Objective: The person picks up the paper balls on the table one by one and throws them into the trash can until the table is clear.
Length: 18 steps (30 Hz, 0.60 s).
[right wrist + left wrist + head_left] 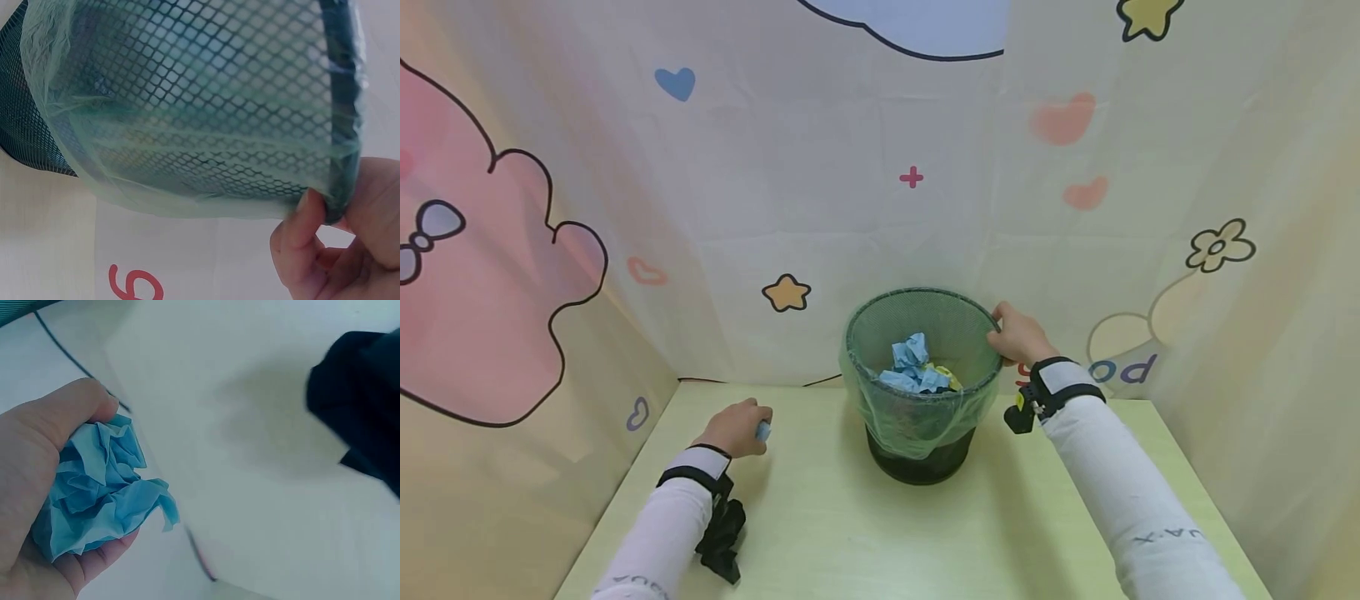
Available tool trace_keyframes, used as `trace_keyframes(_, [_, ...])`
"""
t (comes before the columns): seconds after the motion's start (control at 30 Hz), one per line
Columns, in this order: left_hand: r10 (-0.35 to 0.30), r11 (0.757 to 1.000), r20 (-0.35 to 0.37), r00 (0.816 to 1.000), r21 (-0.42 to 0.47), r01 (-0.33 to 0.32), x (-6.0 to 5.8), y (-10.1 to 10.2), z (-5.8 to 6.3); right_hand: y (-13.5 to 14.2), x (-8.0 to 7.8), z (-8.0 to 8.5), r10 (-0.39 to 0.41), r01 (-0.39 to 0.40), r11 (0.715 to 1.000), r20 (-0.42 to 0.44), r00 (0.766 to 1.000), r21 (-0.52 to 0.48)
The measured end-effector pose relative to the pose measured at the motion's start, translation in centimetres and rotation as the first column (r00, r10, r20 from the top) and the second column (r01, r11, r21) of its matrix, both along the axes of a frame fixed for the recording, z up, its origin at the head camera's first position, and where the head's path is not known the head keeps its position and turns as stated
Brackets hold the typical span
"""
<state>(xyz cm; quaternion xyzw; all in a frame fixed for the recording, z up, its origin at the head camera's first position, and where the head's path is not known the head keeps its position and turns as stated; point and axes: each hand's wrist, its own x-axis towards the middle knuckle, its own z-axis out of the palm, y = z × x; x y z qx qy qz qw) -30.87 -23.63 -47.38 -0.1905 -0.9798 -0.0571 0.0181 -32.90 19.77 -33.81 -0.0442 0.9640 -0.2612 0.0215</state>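
Note:
In my left hand (736, 429) I hold a crumpled piece of blue paper (103, 487), with thumb and fingers curled round it, left of the bin above the table. My right hand (1021, 335) pinches the rim of a black mesh trash bin (925, 468) at its right side, thumb and fingers on either side of the edge. A thin green plastic bag (880, 417) lines the bin and folds down over its outside. Inside lie several crumpled blue papers (912, 350) and a yellow one (953, 380).
The bin stands on a pale table (820, 533), near its back edge. Behind hangs a white curtain (850, 167) printed with stars and hearts, and similar cloth closes off both sides. A black strap mount (722, 533) hangs from the left wrist.

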Motion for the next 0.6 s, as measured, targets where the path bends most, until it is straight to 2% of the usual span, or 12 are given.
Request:
trace_keyframes(0.23, [-0.056, 0.998, -0.023, 0.998, -0.018, 0.055, -0.4, 1.0, 2.7, 0.0, -0.1, 0.1, -0.004, 0.004, 1.0, -0.002, 1.0, -0.001])
trace_keyframes(0.43, [-0.105, 0.994, -0.042, 0.994, -0.036, 0.103, 0.0, 2.6, 5.6, 0.1, -0.1, 0.0, 0.0, 0.0, 1.0, -0.004, 1.0, -0.011])
trace_keyframes(0.6, [-0.153, 0.987, -0.088, 0.984, -0.059, 0.148, 0.2, 3.7, 7.3, 0.2, -0.1, 0.1, 0.006, -0.006, 1.0, -0.003, 1.0, -0.01])
